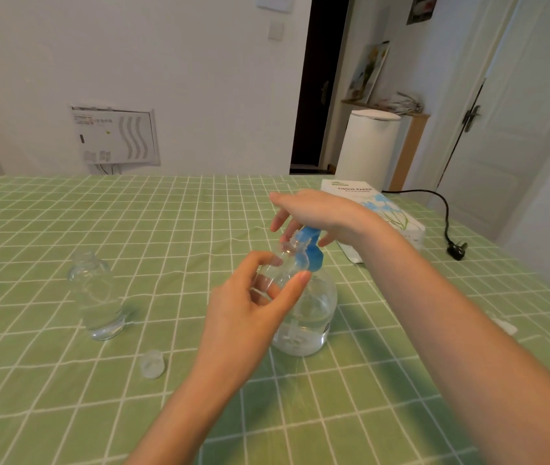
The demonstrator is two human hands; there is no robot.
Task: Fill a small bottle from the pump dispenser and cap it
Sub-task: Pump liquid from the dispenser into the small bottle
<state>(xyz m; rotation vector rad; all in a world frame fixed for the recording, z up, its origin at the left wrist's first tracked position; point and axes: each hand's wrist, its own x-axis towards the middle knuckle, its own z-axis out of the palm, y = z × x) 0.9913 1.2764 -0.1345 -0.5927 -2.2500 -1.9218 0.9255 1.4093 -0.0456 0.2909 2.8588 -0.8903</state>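
Observation:
A clear pump dispenser (313, 317) with a blue pump head (308, 253) stands on the green checked tablecloth, partly filled with clear liquid. My right hand (313, 209) rests on top of the pump head with fingers spread downward. My left hand (250, 303) grips a small clear bottle (282, 263), tilted, its open mouth right beside the blue spout. The small bottle's translucent cap (152, 364) lies on the cloth in front left.
A second clear uncapped bottle (97, 297) stands at the left, holding some liquid. A tissue paper pack (391, 209) lies behind my right arm. A black power cord with plug (456, 251) rests at the table's right edge. A small white object (505, 325) lies right.

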